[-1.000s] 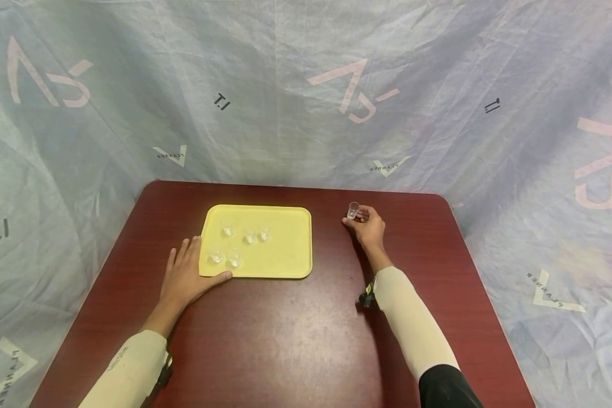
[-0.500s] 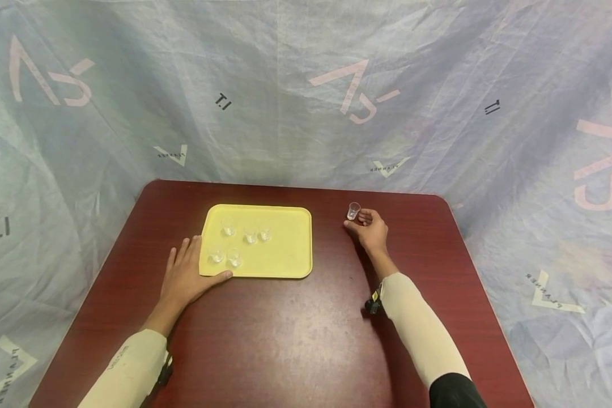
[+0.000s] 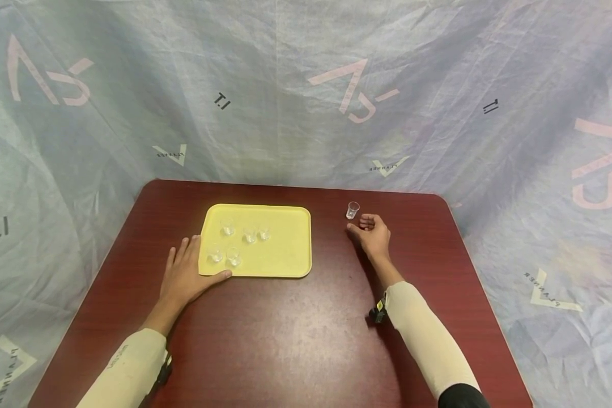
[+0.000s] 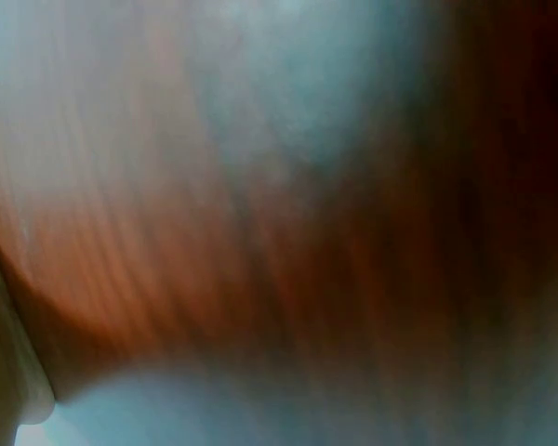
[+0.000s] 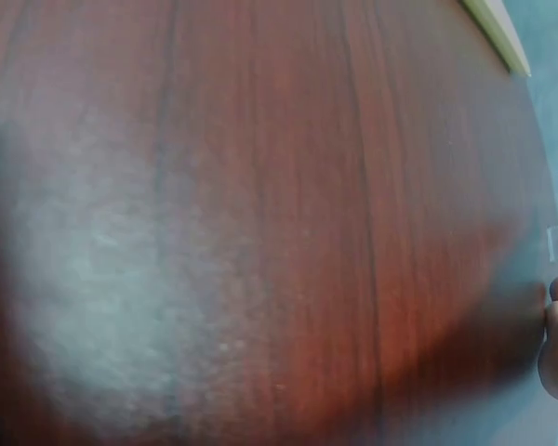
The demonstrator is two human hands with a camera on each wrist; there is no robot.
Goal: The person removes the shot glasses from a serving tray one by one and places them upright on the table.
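Observation:
In the head view a small clear shot glass stands upright on the table, right of a yellow tray. Just in front of it is my right hand, apart from the glass, fingers loosely curved and holding nothing. My left hand rests at the tray's near left corner, fingers spread along the left edge and thumb on the front rim. Several more clear glasses sit on the tray's left half, among them one glass near the front. The right wrist view catches the lone glass beside my fingertips.
A dark red wooden table carries everything. Grey printed cloth hangs close behind the table's far edge and along both sides. The left wrist view is mostly blurred wood surface.
My right hand has let go of the shot glass and drawn back toward me and slightly right. The glass stays standing on the table. My left hand has not moved.

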